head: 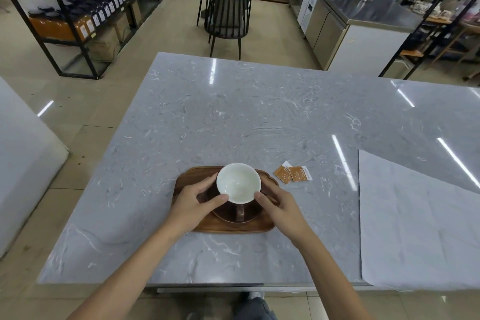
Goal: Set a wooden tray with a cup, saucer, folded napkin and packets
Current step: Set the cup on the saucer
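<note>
A wooden tray (pixel 259 226) lies on the grey marble table near me. On it sits a dark brown saucer (pixel 228 217) with a cup (pixel 238 182) that is white inside and brown outside, its handle (pixel 240 212) pointing towards me. My left hand (pixel 197 202) grips the cup's left side and my right hand (pixel 281 206) holds its right side. Two orange packets (pixel 293 174) lie on the table just right of the tray. A pale grey napkin (pixel 415 228) is spread flat at the table's right.
The marble table (pixel 259 117) stretches far ahead. A dark chair (pixel 228 18) stands beyond its far edge. Black shelving (pixel 78 13) with bottles stands at the left, and a steel counter (pixel 363 13) at the right. A white block (pixel 23 153) is left of the table.
</note>
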The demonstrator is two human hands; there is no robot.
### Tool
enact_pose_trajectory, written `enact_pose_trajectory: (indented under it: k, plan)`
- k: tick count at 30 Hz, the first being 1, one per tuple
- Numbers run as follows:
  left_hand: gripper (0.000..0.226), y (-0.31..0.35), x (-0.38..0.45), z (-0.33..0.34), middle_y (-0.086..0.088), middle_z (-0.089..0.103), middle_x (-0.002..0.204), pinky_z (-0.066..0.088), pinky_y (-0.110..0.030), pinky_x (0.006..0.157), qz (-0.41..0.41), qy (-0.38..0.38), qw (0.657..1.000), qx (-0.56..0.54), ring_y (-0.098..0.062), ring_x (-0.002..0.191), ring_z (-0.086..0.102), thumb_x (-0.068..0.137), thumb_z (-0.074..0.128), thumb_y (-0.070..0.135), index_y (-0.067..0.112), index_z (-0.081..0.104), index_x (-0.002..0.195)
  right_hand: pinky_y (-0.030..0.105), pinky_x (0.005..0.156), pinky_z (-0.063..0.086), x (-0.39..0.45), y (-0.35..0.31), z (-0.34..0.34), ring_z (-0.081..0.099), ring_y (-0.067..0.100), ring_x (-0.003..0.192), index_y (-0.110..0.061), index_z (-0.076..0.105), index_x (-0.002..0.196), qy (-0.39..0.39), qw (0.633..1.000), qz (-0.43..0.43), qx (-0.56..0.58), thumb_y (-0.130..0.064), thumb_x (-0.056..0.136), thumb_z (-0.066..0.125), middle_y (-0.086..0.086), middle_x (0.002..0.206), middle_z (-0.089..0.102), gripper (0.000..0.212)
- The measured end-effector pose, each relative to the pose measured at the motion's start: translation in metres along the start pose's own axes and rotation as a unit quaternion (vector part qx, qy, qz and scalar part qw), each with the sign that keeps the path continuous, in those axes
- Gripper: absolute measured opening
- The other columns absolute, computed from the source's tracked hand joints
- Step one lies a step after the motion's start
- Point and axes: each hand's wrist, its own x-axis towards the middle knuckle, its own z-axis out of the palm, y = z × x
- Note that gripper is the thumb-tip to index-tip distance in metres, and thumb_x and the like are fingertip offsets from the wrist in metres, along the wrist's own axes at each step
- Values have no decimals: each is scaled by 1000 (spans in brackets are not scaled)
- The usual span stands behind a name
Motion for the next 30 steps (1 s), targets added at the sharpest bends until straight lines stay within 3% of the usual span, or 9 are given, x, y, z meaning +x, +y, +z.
enact_pose_trajectory:
  k: [9,15,19,20,22,25,27,30]
  plan:
    - [66,7,-3,1,12,52,150,31,-33,121,-10,-11,1000,8,-6,147,35,86,77,32,32,50,146,9,96,47,-3,10,6,58,-12,121,-37,56,146,24,999,2,-21,-33,101,64,-25,127,70,46]
    - [65,6,-4,2,12,53,149,31,-33,120,-17,11,1000,20,-3,144,37,83,79,37,36,53,143,19,104,48,-2,11,7,59,-5,125,-38,56,146,21,1000,-2,-21,-37,101,63,-22,132,69,45]
    - [67,6,-3,2,16,56,145,32,-38,121,-22,16,999,19,-1,140,43,80,81,38,34,55,142,13,94,51,-2,10,9,63,-11,115,-63,56,127,31,998,-5,-47,-42,100,62,-34,116,72,35]
    - [68,7,-3,2,18,57,144,33,-38,121,-24,17,999,20,-1,139,44,79,81,39,34,56,142,15,92,54,-2,10,9,65,-8,112,-69,54,121,35,998,-8,-53,-44,100,62,-32,113,74,34]
    - [71,8,-3,1,18,58,143,34,-40,120,-27,14,999,22,-1,139,44,76,81,43,33,56,142,32,92,60,-1,14,11,70,12,109,-73,51,118,45,997,-15,-63,-47,99,61,-10,112,79,33]
    - [68,9,-2,2,18,59,141,36,-43,119,-26,10,999,27,-3,138,47,79,80,37,31,55,142,46,91,59,0,18,11,70,30,102,-65,50,130,39,996,-25,-81,-52,98,58,15,109,76,36]
    - [64,10,-2,4,18,61,139,38,-43,118,-24,13,999,25,-3,136,48,82,79,30,30,56,142,40,87,59,1,18,10,72,23,99,-55,51,139,39,994,-22,-95,-50,99,59,8,109,78,41]
    - [64,14,-4,6,22,57,138,38,-37,116,-22,24,998,44,-4,135,47,83,79,32,32,55,142,22,96,55,-6,14,8,67,-1,113,-37,59,142,54,996,-24,-65,-43,99,63,-12,127,74,44]
